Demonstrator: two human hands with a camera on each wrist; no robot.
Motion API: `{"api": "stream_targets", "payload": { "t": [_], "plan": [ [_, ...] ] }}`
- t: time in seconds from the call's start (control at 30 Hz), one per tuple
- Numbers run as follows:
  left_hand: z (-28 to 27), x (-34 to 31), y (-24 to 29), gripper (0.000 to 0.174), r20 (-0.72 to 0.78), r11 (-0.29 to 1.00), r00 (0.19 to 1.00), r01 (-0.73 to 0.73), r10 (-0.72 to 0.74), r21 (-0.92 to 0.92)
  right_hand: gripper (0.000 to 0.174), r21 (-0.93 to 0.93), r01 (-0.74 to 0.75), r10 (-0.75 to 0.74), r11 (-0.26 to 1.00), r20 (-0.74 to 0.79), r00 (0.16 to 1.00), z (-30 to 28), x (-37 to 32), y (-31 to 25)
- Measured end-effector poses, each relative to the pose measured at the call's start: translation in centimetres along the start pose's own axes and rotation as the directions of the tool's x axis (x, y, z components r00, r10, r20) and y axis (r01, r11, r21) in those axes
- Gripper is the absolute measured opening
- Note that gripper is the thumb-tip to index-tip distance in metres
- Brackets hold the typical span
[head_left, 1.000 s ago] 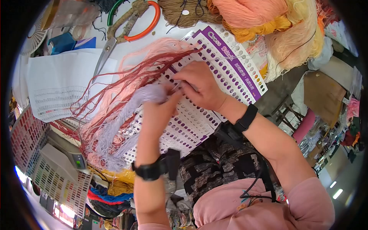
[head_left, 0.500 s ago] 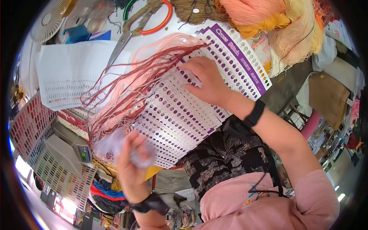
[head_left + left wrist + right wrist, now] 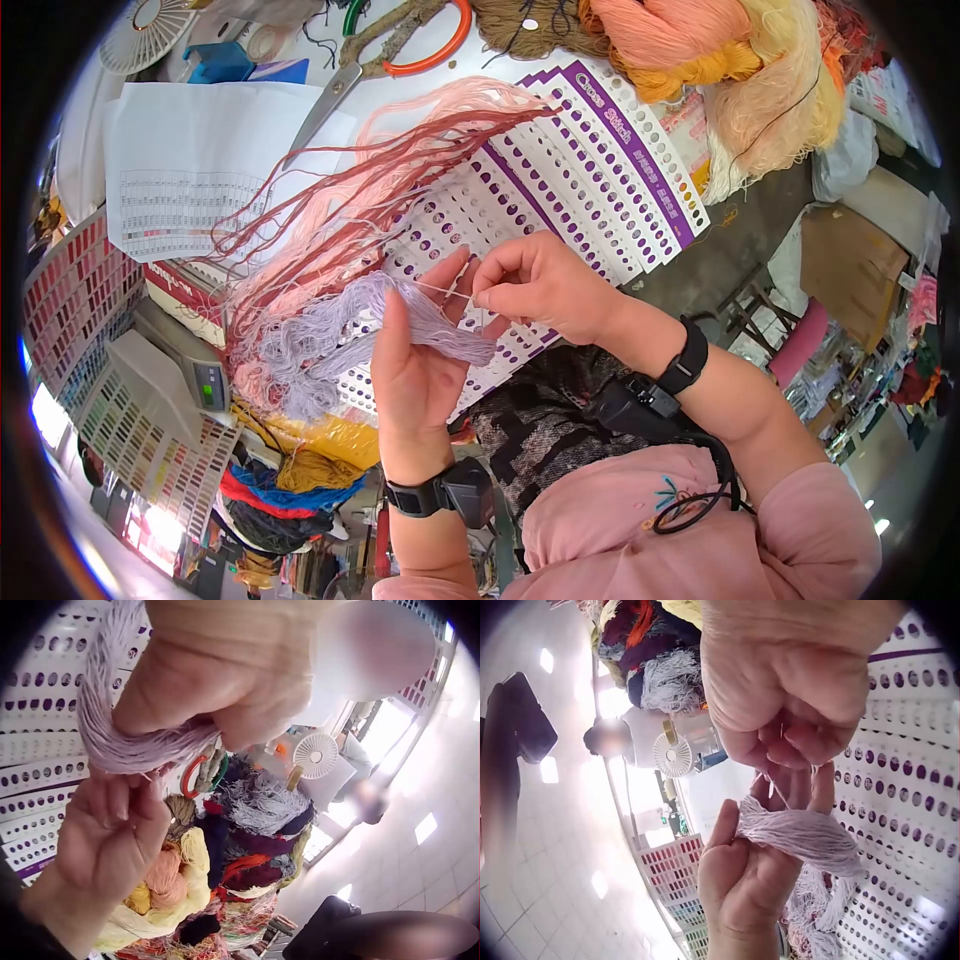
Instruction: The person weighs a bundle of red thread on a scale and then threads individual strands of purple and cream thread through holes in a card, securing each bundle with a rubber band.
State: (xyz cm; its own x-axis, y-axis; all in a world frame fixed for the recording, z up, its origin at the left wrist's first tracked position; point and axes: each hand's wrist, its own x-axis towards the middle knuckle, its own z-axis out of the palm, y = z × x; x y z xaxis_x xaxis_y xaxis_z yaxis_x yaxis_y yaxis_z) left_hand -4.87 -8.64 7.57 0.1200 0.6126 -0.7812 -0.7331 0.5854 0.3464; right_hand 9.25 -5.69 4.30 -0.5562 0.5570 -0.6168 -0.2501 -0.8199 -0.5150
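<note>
Thread bundle over cards; scissors behind; paper left.

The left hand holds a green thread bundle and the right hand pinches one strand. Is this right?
Only the colour is wrong: the head view shows the thread bundle in the left hand is pale lilac. The right hand does pinch one strand.

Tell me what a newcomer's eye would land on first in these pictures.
First, the two hands at centre: the left hand holds a lilac thread bundle, and the right hand pinches a single strand leading from it. Behind them fans a stack of white punched cards with purple bands, with pink and dark red threads trailing leftward across it. Peach and yellow yarn skeins lie along the top edge.
</note>
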Motion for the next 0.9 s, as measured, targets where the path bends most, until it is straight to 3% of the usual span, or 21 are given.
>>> {"api": "stream_targets", "payload": {
  "t": [0.07, 0.1, 0.17, 0.2, 0.23, 0.27, 0.3, 0.33, 0.37, 0.4, 0.43, 0.47, 0.5, 0.53, 0.57, 0.6, 0.63, 0.67, 0.73, 0.83, 0.9],
  "plan": [
    [0.2, 0.0, -0.4, 0.037, -0.059, 0.99, 0.997, -0.039, 0.048, 0.138, 0.007, 0.113, 0.078, -0.083, 0.991, 0.043, 0.996, -0.7, 0.1, 0.2],
    [-0.6, -0.1, -0.4, 0.032, -0.053, 0.996, 0.997, -0.059, 0.063, 0.068, 0.009, 0.172, 0.115, -0.127, 0.978, 0.061, 0.99, -1.1, 0.0, 0.2],
    [-4.6, -0.6, 0.6, 0.021, -0.045, 0.992, 0.994, -0.099, 0.096, -0.072, 0.007, 0.693, -0.033, -0.02, 0.72, 0.067, 0.998, -1.7, -2.8, -2.9],
    [-7.2, -1.1, 2.2, 0.016, -0.144, 0.946, 0.975, -0.203, 0.171, -0.252, 0.007, 0.676, 0.045, -0.136, 0.735, 0.083, 0.987, -3.9, -4.8, -3.6],
    [-10.6, -1.8, 4.5, 0.013, -0.248, 0.859, 0.944, -0.306, 0.218, -0.41, 0.007, 0.715, 0.057, -0.303, 0.696, 0.222, 0.927, -6.6, -6.7, -5.2],
    [-15.1, -3.0, 6.6, 0.01, -0.26, 0.691, 0.946, -0.321, 0.196, -0.648, 0.007, 0.748, 0.267, -0.413, 0.607, 0.01, 0.911, -9.7, -9.3, -7.8],
    [-19.2, -4.2, 7.9, 0.01, -0.499, 0.704, 0.832, -0.505, 0.243, -0.499, 0.008, 0.717, 0.486, -0.503, 0.5, -0.216, 0.837, -12.8, -11.9, -10.4],
    [-23.3, -5.4, 9.1, 0.014, -0.702, 0.733, 0.657, -0.615, 0.274, -0.29, 0.01, 0.629, 0.671, -0.559, 0.393, -0.416, 0.718, -15.9, -14.6, -13.0],
    [-23.7, -5.5, 9.5, 0.023, -0.857, 0.724, 0.431, -0.682, 0.284, -0.103, 0.014, 0.433, 0.752, -0.722, 0.497, -0.276, 0.635, -20.0, -16.6, -14.5],
    [-21.5, -5.5, 10.3, 0.026, -0.822, 0.736, 0.499, -0.659, 0.274, -0.155, 0.018, 0.216, 0.846, -0.846, 0.488, -0.121, 0.519, -24.0, -18.6, -16.0],
    [-18.9, -5.7, 10.3, 0.03, -0.791, 0.745, 0.556, -0.635, 0.257, -0.204, 0.019, 0.059, 0.856, -0.848, 0.513, -0.115, 0.517, -21.5, -19.2, -17.7],
    [-18.0, -5.0, 9.0, 0.03, -0.364, 0.82, 0.897, -0.398, 0.252, -0.412, 0.02, -0.094, 0.845, -0.85, 0.526, -0.11, 0.516, -18.7, -18.9, -18.0],
    [-15.3, -2.9, 7.4, 0.03, -0.099, 0.89, 0.979, -0.203, 0.178, -0.408, 0.019, -0.846, 0.463, -0.893, 0.266, -0.036, 0.449, -16.7, -15.0, -15.1],
    [-12.6, -0.8, 5.8, 0.03, 0.174, 0.951, 0.981, -0.032, 0.09, -0.308, 0.02, -0.939, -0.303, -0.926, -0.162, 0.038, 0.376, -14.6, -11.1, -12.3],
    [-7.6, 1.9, 3.7, 0.031, 0.145, 0.988, 0.989, 0.021, 0.001, -0.156, 0.017, -0.877, 0.236, -0.784, 0.418, -0.217, 0.582, -10.6, -7.2, -11.0],
    [-2.9, 3.7, 1.7, 0.032, -0.011, 0.994, 1.0, 0.007, -0.006, 0.111, 0.011, -0.77, 0.26, -0.657, 0.583, -0.258, 0.708, -10.1, -3.5, -8.6],
    [-0.2, 5.3, 0.4, 0.032, 0.04, 0.977, 0.999, 0.015, -0.024, 0.213, 0.008, -0.783, 0.443, -0.782, 0.436, -0.086, 0.617, -9.7, -0.3, -6.2],
    [1.7, 6.7, -0.6, 0.03, 0.002, 0.915, 0.999, -0.03, 0.032, 0.402, 0.008, -0.849, 0.404, -0.799, 0.341, -0.035, 0.6, -8.5, 1.3, -5.1],
    [3.6, 8.8, -2.6, 0.024, -0.035, 0.815, 0.991, -0.084, 0.127, 0.574, 0.011, -0.899, 0.342, -0.782, 0.275, -0.002, 0.623, -8.3, 3.8, -2.8],
    [3.8, 11.1, -3.5, 0.016, -0.048, 0.645, 0.972, -0.116, 0.231, 0.756, 0.013, -0.968, 0.25, -0.855, 0.017, 0.115, 0.505, -8.6, 4.7, -1.4],
    [3.6, 11.5, -3.7, 0.013, -0.009, 0.554, 0.957, -0.159, 0.289, 0.817, 0.012, -0.96, 0.274, -0.841, 0.064, 0.096, 0.533, -9.4, 5.0, -1.2]
  ]
}}
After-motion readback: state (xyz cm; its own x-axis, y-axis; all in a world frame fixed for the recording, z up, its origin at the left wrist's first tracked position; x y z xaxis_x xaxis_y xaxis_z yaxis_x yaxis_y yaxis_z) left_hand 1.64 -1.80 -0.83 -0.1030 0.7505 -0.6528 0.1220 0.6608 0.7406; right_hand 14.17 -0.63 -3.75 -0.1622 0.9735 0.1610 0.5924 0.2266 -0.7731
